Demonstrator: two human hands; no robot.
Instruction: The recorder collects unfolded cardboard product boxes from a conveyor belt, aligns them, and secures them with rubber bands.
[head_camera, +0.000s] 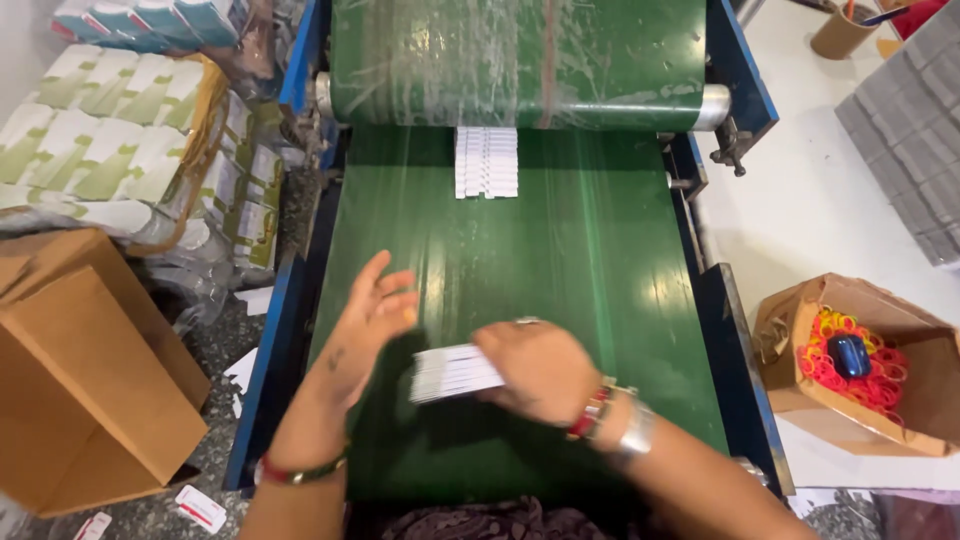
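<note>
Resting on the green conveyor belt (560, 250) near its near edge, the right hand (540, 368) has its grip closed over a stack of flat white cards (452, 372), while the left hand (375, 315) hovers just beside the stack's left end with its grip open, fingers spread and holding nothing. Farther up the belt, close to the roller (520, 105) at its far edge, lies a second batch of white cards (487, 162); off the belt's right edge stands a cardboard box (790, 380) of coloured rubber bands (822, 365)
</note>
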